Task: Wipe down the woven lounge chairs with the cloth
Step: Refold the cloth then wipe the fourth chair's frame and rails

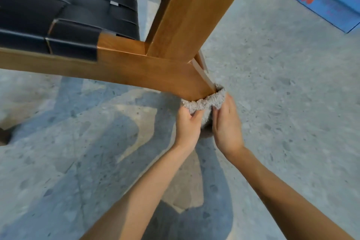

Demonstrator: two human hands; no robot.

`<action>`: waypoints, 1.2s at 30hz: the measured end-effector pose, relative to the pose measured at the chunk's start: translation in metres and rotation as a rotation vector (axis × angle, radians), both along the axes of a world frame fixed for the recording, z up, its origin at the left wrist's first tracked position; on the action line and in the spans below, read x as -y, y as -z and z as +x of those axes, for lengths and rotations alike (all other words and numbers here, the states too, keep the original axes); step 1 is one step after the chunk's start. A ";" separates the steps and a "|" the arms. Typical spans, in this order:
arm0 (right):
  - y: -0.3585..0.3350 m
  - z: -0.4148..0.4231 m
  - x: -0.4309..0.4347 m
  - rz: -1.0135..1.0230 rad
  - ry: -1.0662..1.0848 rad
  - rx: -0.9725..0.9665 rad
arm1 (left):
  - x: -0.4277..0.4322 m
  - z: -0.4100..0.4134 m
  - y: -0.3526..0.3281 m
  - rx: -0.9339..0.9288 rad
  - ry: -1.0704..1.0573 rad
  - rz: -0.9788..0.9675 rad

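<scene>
— Where is the cloth [204,102]?

— Low down, at the foot of the woven lounge chair [120,60]. It is a grey, fluffy cloth, bunched against the lower end of the slanted wooden leg [175,82] and curving along that end's edge, touching the wood.

— And the hands?

— Both are on it. The left hand [188,125] has its fingers curled into the left part of the cloth, so its grip is closed on the fabric. The right hand [227,126] comes in from the other side, thumb and fingers pinching the right part, so its grip also holds the cloth. The two hands sit just beside each other, with a fold of cloth hanging between them.

— What shows of the chair itself?

— A seat of wide black straps [68,9], woven over and under, wrapped round a warm brown front rail. A thick post [187,21] rises at an angle from the joint where the rail meets the leg.

— What is it standing on?

— A pale speckled floor [282,103], crossed by bluish shadows under the forearms. Whether the leg's tip touches the floor I cannot tell; the cloth hides it.

— Anything else nearby?

— Blue boxes [331,0] with red fruit printed on them, stacked at the upper right, well apart from the chair.
</scene>
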State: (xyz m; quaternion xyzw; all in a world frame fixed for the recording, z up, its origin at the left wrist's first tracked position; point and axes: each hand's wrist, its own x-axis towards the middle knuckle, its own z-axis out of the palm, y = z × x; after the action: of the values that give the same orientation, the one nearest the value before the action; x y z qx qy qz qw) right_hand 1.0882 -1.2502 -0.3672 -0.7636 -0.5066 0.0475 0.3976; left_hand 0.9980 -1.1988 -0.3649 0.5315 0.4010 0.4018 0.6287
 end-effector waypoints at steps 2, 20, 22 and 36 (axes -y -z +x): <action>0.013 0.010 0.008 -0.063 0.033 -0.079 | 0.004 0.013 0.012 -0.049 0.046 -0.010; 0.007 0.014 0.016 -0.265 0.096 -0.022 | 0.011 0.026 0.017 -0.114 0.080 -0.422; -0.015 -0.006 0.009 -0.113 0.105 0.064 | 0.006 0.007 0.001 -0.037 0.027 -0.375; -0.112 -0.077 -0.010 0.372 0.154 0.154 | -0.016 -0.074 -0.072 0.124 -0.212 -0.262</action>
State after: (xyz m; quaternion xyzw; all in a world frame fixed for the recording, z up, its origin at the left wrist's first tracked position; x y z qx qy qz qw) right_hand 1.0110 -1.2400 -0.2548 -0.7149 -0.4756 -0.1357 0.4942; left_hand 0.9236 -1.1828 -0.2925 0.3739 0.4644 0.4421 0.6701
